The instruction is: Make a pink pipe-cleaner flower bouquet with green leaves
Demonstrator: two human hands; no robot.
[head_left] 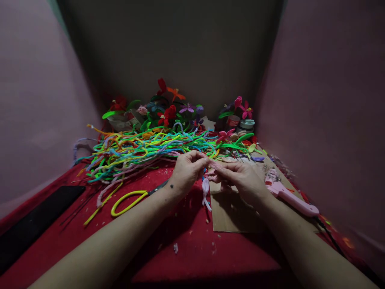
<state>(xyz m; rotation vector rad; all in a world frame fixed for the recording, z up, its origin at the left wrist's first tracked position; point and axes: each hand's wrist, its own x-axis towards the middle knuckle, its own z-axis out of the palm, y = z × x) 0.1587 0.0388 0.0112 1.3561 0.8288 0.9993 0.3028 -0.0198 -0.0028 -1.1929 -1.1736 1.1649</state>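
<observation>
Left hand (189,169) and right hand (244,178) lean close mid-frame, fingers pinching one fuzzy pink strip (215,165); one glue gun (293,199) lies right.

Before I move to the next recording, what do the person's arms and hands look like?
The left forearm and right forearm show bare. The left hand and right hand are ungloved. A small, dark, round mark sits near the left wrist.
</observation>
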